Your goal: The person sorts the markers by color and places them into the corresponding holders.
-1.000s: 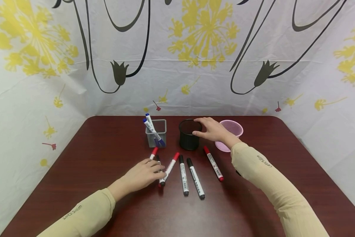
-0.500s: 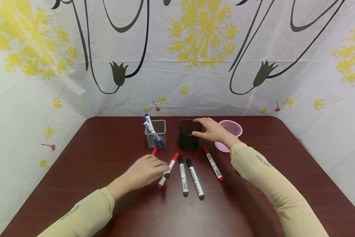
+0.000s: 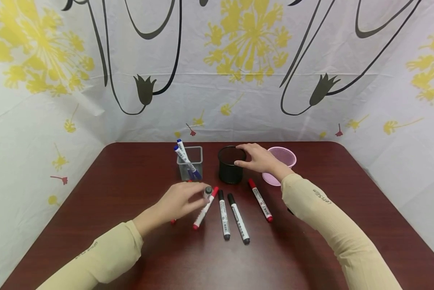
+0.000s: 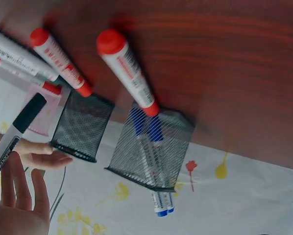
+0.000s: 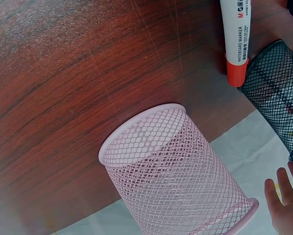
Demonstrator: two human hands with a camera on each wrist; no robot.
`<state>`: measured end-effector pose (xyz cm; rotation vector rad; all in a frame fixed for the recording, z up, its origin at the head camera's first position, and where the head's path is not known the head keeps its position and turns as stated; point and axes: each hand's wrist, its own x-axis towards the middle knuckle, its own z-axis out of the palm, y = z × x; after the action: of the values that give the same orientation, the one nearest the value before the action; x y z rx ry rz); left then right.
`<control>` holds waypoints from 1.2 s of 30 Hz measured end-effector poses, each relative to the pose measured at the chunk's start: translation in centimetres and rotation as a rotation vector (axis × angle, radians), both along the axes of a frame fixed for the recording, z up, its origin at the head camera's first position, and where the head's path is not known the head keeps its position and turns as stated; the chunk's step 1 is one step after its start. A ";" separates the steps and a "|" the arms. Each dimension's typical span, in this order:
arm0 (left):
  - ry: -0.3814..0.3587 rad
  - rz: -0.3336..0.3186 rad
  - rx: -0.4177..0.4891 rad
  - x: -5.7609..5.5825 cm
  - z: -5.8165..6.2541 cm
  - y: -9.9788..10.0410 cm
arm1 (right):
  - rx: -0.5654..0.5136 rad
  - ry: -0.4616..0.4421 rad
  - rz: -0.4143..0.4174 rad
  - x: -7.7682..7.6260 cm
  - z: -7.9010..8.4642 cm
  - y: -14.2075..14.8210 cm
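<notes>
My left hand (image 3: pixel 180 200) pinches a black-capped whiteboard marker (image 4: pixel 7 147) between thumb and fingers, lifted above the table with one end toward the head camera. Below it lies a red marker (image 3: pixel 206 209), and another red marker (image 4: pixel 131 76) is mostly covered by the hand in the head view. My right hand (image 3: pixel 260 159) reaches over the right side of a black mesh pen holder (image 3: pixel 230 172), its fingertips at the rim and fingers fairly straight. Whether they press on it I cannot tell. No marker shows inside that holder.
Left of it, a square mesh pen holder (image 3: pixel 199 171) contains two blue markers (image 3: pixel 184 155). A pink mesh holder (image 5: pixel 176 171) stands behind my right wrist. Two black markers (image 3: pixel 224 215) and a red marker (image 3: pixel 261 201) lie in front. A patterned cloth (image 3: pixel 217 100) hangs behind the table.
My left hand has taken the black marker from among the red ones, raised it and tipped it up. The right hand stays at the black holder.
</notes>
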<state>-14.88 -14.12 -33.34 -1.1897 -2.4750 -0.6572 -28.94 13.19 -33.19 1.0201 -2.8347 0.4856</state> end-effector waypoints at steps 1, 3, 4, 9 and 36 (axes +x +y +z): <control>-0.015 0.004 0.018 0.0 0.2 0.1 | 0.000 0.001 0.002 0.0 0.0 0.0; -0.053 0.009 0.054 -0.1 0.7 0.3 | 0.003 0.002 0.003 0.0 0.0 0.0; -0.068 0.008 0.070 -0.2 0.9 0.4 | 0.006 0.003 0.002 0.0 -0.1 0.0; -0.135 -0.015 0.134 -0.5 1.7 0.7 | 0.010 0.001 -0.003 0.0 -0.1 0.0; -0.223 -0.013 0.273 -4.1 6.0 2.2 | -0.014 0.025 0.011 -0.1 -0.1 -0.1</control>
<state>-19.03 -11.91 -27.32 -1.0790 -2.4493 -1.1462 -29.02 13.13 -33.26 1.0325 -2.8014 0.4892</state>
